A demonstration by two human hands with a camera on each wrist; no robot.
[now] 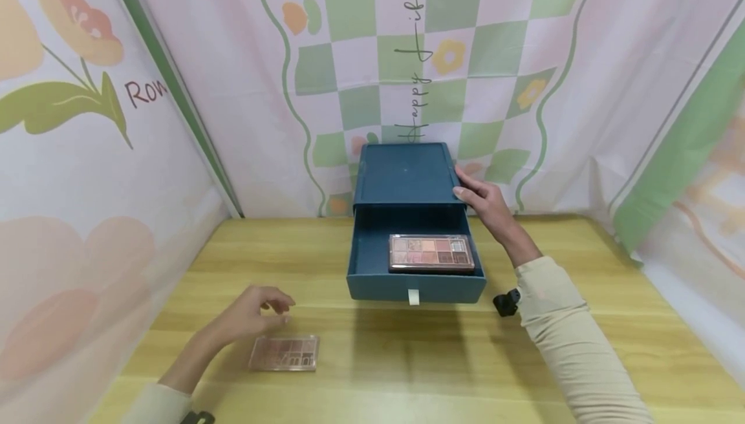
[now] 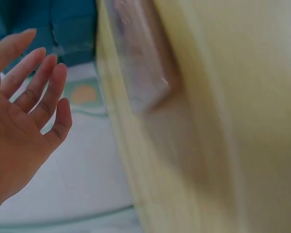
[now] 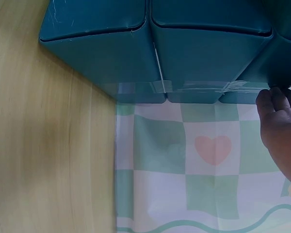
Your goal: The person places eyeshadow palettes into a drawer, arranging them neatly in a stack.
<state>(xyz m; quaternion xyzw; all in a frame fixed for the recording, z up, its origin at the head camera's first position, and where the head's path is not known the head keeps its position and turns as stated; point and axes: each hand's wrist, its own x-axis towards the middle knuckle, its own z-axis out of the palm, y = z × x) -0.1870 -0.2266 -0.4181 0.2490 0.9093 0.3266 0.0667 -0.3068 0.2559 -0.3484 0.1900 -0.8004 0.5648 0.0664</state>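
My left hand (image 1: 254,313) hovers just above and behind a clear-lidded eyeshadow palette (image 1: 284,353) lying on the table. Its fingers are loosely bent and hold nothing; the left wrist view shows the palm beside the blurred palette (image 2: 144,63). A dark teal drawer cabinet (image 1: 407,175) stands at the back, its top drawer (image 1: 372,287) pulled out. Inside that drawer a second eyeshadow palette (image 1: 431,253) leans toward the front right. With extended fingers, my right hand (image 1: 491,207) rests against the cabinet's upper right side, thumb at the top edge.
The wooden table (image 1: 192,301) carries the cabinet, whose stacked sections are joined with clear tape (image 3: 165,86). A white pull tab (image 1: 414,297) hangs on the drawer front. A patterned curtain (image 1: 326,88) stands close behind, with more fabric at both sides.
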